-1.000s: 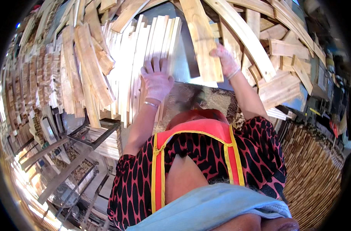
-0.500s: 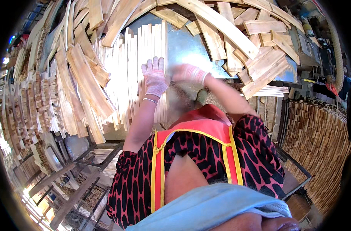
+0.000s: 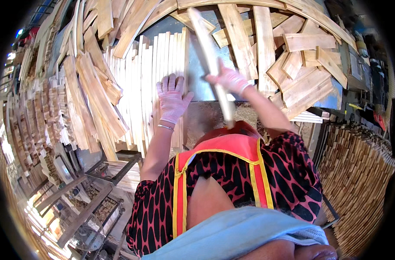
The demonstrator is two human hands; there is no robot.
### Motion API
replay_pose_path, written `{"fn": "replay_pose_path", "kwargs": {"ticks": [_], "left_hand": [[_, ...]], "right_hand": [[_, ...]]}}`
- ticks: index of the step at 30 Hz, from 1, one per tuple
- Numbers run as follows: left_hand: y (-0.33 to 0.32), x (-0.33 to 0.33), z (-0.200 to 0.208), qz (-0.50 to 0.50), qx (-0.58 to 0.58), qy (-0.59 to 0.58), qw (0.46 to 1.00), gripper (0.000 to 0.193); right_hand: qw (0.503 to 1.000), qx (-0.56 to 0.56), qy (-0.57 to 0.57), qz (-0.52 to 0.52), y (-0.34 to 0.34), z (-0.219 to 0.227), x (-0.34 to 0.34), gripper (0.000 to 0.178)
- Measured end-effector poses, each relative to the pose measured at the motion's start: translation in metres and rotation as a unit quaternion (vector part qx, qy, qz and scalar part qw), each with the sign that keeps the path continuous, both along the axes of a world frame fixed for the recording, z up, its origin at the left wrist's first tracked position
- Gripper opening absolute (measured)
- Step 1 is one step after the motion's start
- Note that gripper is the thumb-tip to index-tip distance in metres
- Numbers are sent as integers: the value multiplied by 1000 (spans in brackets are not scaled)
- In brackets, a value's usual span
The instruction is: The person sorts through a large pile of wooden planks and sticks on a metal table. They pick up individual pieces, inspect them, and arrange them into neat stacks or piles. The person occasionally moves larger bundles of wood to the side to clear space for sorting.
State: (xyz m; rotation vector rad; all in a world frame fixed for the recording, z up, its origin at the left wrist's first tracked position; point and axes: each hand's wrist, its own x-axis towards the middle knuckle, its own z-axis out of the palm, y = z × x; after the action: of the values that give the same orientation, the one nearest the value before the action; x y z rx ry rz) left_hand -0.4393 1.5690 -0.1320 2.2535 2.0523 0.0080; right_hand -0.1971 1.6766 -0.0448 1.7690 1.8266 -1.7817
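Observation:
My left hand (image 3: 171, 97), in a pale knitted work glove, lies with its fingers stretched out on a row of narrow wooden slats (image 3: 142, 86) packed side by side. My right hand (image 3: 230, 80), gloved the same way, grips a long wooden board (image 3: 211, 54) around its middle. The board stands out edge-on, slightly smeared by motion. It runs from the far side of the blue-grey metal tabletop (image 3: 198, 89) back toward my apron. Some of the right fingers are hidden behind the board.
Loose boards (image 3: 263, 47) and short offcuts (image 3: 310, 42) lie in a heap at the right. More long boards (image 3: 91, 86) rest across the slats at the left. A tall stack of wood pieces (image 3: 358, 182) stands at lower right, and a dark metal frame (image 3: 124, 171) at lower left.
My right hand has moved from beside the slat row to the right and now holds a long board. A board lying across the right-hand heap is gone. My left hand has shifted slightly nearer.

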Motion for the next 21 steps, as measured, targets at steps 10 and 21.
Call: {"fn": "replay_pose_path", "kwargs": {"ticks": [10, 21], "left_hand": [[3, 28, 15, 22, -46, 27, 998, 73], [9, 21, 14, -6, 80, -52, 995, 62]], "right_hand": [[893, 406, -120, 151, 244, 0, -9, 57], [934, 303, -94, 166, 304, -53, 35, 97]]}}
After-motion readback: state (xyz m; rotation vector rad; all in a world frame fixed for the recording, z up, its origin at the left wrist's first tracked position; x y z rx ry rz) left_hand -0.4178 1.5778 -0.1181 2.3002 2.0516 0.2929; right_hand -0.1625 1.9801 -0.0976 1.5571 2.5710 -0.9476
